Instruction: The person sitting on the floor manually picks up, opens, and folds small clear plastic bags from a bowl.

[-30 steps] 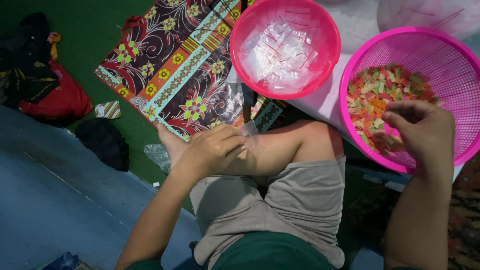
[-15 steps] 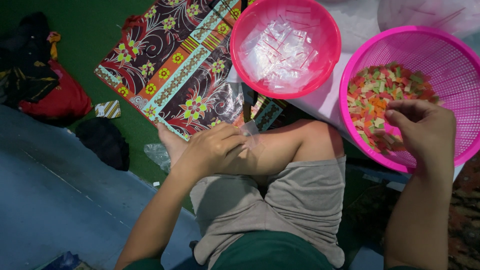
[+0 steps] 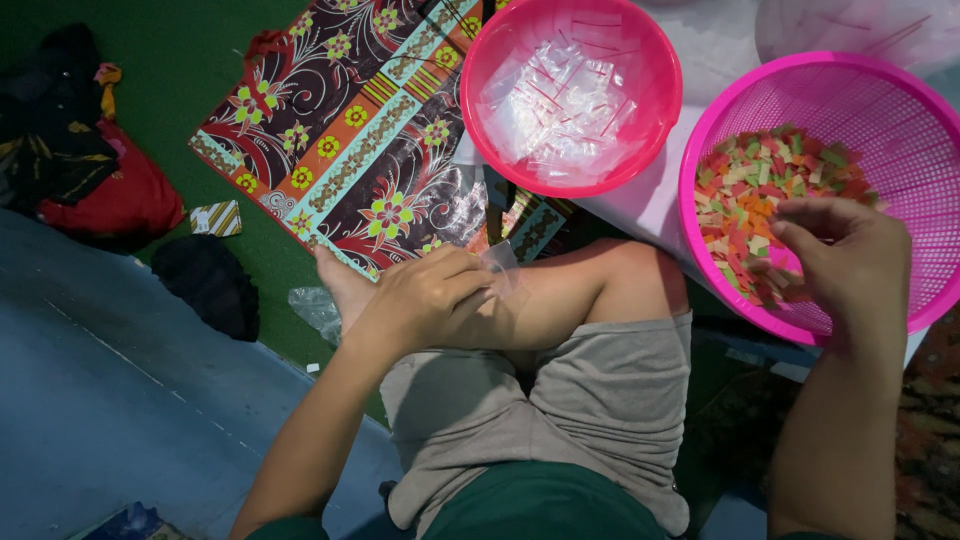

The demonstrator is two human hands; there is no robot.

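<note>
My left hand [image 3: 425, 300] rests on my bent leg and pinches a small clear plastic bag [image 3: 503, 266]. My right hand [image 3: 840, 262] reaches into a pink mesh basket [image 3: 880, 110] on the right, its fingers down among the colourful snack pieces [image 3: 760, 185] of red, orange, green and cream; whether it holds any is hidden. A pink bowl [image 3: 640, 60] with several empty clear bags [image 3: 565, 100] stands behind my knee.
A floral patterned mat [image 3: 340, 130] lies on the green floor. A red and black cloth heap [image 3: 90, 180], a dark bundle [image 3: 205, 285] and a crumpled clear bag [image 3: 315, 310] sit at the left. A blue floor strip [image 3: 100, 420] runs bottom left.
My right hand has dipped a little deeper into the basket's pieces. My left hand stays on my leg with the small bag.
</note>
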